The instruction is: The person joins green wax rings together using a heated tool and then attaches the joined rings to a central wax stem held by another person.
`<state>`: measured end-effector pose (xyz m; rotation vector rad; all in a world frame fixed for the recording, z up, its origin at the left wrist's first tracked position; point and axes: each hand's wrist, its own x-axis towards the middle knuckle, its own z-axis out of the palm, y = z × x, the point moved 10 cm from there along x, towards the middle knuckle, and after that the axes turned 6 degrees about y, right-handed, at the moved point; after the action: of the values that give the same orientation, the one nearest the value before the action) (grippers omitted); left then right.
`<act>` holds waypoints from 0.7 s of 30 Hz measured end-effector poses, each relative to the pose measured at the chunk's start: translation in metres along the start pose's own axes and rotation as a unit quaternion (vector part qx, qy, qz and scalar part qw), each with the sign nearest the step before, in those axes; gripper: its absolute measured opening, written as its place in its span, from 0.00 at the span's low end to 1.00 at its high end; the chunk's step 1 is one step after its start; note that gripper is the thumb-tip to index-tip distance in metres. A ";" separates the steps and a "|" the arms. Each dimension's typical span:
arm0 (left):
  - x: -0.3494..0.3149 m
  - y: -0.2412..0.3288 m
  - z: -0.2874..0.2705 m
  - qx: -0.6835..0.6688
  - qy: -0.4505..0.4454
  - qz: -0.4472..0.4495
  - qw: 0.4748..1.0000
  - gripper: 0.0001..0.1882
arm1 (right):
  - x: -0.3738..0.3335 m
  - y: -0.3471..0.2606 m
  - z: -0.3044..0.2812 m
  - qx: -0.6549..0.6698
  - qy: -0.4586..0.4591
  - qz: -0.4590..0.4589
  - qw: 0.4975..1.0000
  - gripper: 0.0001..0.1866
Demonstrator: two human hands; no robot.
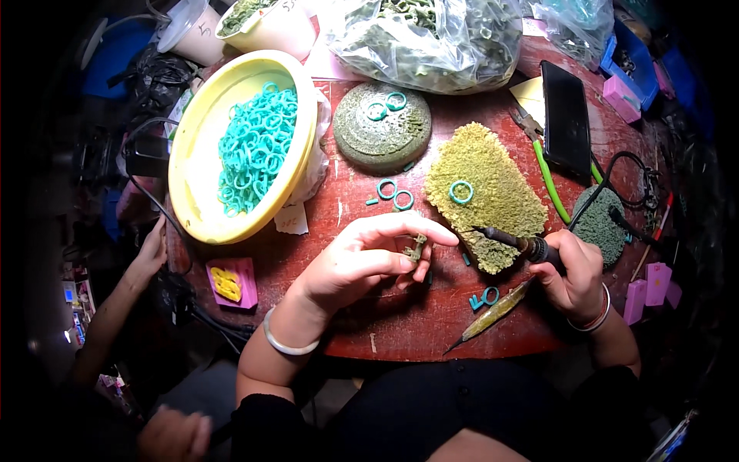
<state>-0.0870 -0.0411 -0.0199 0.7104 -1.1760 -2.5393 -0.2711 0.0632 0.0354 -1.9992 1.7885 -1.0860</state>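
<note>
My left hand (350, 260) is closed, pinching a small olive-green wax-like piece (416, 248) between thumb and fingers. Its exact shape is partly hidden. My right hand (573, 277) grips a black pen-shaped tool like a soldering iron (523, 243), its thin tip pointing left toward my left hand without touching the piece. Beneath the tip lies a rough yellow-green pad (493, 185) with one teal ring (461, 192) on it. Another teal ring (490, 295) rests on the red table near a yellowish pointed tool (493, 314), just below my right hand.
A yellow basin (182, 165) holds many teal rings (258, 150). Two rings sit on a round grey-green block (382, 138). Farther back is a plastic bag (462, 54) of green pieces. Green-handled pliers (548, 179) and a phone (566, 119) lie right. Another person's hand (152, 250) is at left.
</note>
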 end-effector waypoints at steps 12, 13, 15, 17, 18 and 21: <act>0.000 -0.007 0.004 -0.014 -0.023 -0.037 0.999 0.24 | -0.002 -0.025 0.001 -0.037 -0.005 -0.107 0.994 0.14; 0.000 -0.006 0.002 -0.014 -0.022 -0.037 0.999 0.24 | 0.001 -0.023 -0.002 -0.034 0.010 -0.094 0.995 0.14; 0.000 -0.009 -0.003 0.028 -0.028 -0.036 0.999 0.25 | 0.001 -0.013 -0.005 -0.002 0.031 -0.053 0.998 0.13; 0.000 -0.006 0.001 0.005 -0.024 -0.041 0.999 0.25 | 0.001 -0.009 -0.007 -0.009 0.044 -0.029 0.999 0.12; 0.000 -0.005 0.003 -0.018 -0.019 -0.045 0.999 0.26 | 0.001 -0.005 -0.010 -0.015 0.056 -0.004 0.998 0.12; 0.003 -0.005 0.003 -0.050 -0.047 -0.035 0.997 0.27 | 0.001 0.001 -0.012 -0.011 0.060 0.028 0.998 0.11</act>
<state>-0.0913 -0.0368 -0.0232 0.6266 -1.0599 -2.6955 -0.2802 0.0659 0.0432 -1.9208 1.9130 -1.1963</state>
